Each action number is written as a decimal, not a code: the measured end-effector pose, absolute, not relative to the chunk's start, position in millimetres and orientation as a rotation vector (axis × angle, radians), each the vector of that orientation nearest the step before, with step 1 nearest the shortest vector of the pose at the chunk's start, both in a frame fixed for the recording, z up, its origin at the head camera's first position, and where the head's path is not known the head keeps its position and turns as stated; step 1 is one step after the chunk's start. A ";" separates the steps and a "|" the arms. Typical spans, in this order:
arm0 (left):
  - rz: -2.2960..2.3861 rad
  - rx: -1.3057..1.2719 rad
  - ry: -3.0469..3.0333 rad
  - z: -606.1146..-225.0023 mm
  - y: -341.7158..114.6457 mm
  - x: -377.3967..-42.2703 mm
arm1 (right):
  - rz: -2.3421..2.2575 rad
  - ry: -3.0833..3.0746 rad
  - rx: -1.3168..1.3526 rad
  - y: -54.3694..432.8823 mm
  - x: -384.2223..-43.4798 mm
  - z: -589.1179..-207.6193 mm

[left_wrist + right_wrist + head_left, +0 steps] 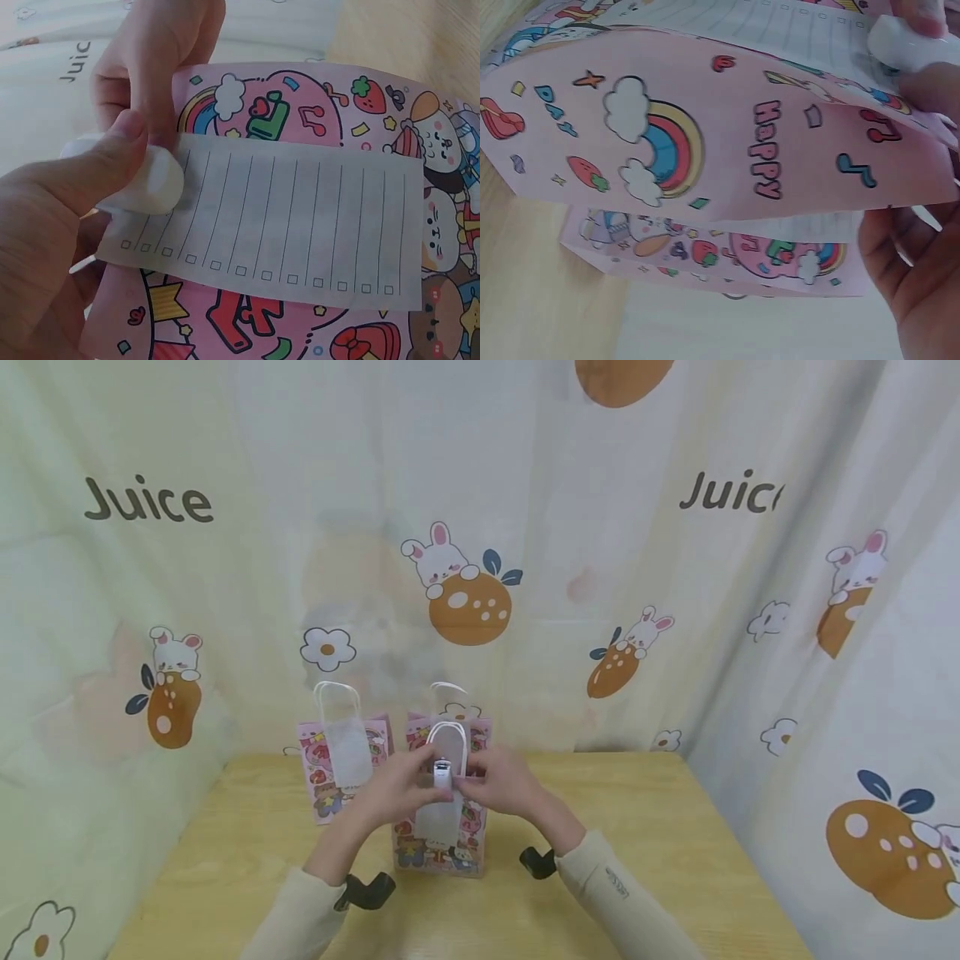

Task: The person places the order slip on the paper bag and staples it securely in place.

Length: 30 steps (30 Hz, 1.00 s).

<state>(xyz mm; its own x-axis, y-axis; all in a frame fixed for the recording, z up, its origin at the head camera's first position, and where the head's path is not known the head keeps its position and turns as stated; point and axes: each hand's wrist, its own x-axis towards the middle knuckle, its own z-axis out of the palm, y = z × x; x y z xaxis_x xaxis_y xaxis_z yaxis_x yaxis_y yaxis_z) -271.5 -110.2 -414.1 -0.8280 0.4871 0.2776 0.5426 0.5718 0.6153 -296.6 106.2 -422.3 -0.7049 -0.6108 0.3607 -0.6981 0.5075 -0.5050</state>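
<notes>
A pink cartoon-printed paper gift bag [472, 852] with white handles [462, 743] stands on the table in front of me. Against its front lies a ruled white paper slip [300, 225] with a row of small checkboxes. My left hand [401, 789] grips a small white rounded tool [154, 180], like a mini stapler, thumb on top. That tool sits over the slip's upper end at the bag's top edge. From the other side my right hand [506, 782] pinches the bag's top edge close beside the tool; the bag hides part of its fingers.
Another pink bag [378, 735] with a white slip stands at the left, and one more bag [483, 731] is right behind the front one. A printed curtain [555, 693] hangs behind the wooden table [637, 852]. Black camera mounts [369, 892] stick out at both wrists.
</notes>
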 end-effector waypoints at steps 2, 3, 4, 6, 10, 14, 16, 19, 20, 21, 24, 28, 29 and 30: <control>-1.108 -0.917 -2.697 -415.6 -111.5 -271.4 | 0.917 -2.649 1.151 104.6 -294.4 -421.7; -1.104 -0.921 -2.684 -415.5 -112.0 -271.8 | 0.878 -2.662 1.148 103.3 -294.1 -420.9; -1.104 -0.921 -2.672 -415.1 -112.5 -272.5 | 0.834 -2.669 1.144 101.8 -294.5 -420.2; -1.108 -0.913 -2.653 -413.5 -113.3 -274.1 | 0.770 -2.662 1.143 98.9 -295.4 -418.1; -1.145 -0.879 -2.696 -410.8 -113.0 -274.6 | 0.689 -2.643 1.124 97.0 -296.1 -419.7; -1.167 -0.862 -2.750 -410.8 -112.2 -271.6 | 0.725 -2.624 1.124 97.2 -293.7 -428.4; -1.152 -0.863 -2.743 -411.8 -112.3 -271.3 | 0.725 -2.604 1.139 95.9 -293.7 -430.8; -1.144 -0.861 -2.708 -414.0 -112.7 -271.3 | 0.657 -2.588 1.152 93.3 -294.1 -429.5; -1.141 -0.860 -2.697 -415.1 -112.8 -271.1 | 0.610 -2.588 1.156 92.8 -294.1 -429.1; -1.138 -0.860 -2.689 -416.0 -113.0 -270.5 | 0.562 -2.589 1.156 92.4 -294.0 -429.3; -1.147 -0.884 -2.658 -417.8 -113.7 -268.3 | 0.447 -2.574 1.153 90.7 -292.7 -431.2; -1.152 -0.932 -2.605 -419.7 -114.4 -267.5 | 0.431 -2.459 1.167 86.2 -292.0 -438.0; -1.146 -0.938 -2.594 -420.8 -114.7 -268.0 | 0.455 -2.417 1.167 84.6 -292.4 -440.8; -1.134 -0.939 -2.588 -422.1 -114.8 -268.5 | 0.470 -2.372 1.163 83.2 -292.9 -443.6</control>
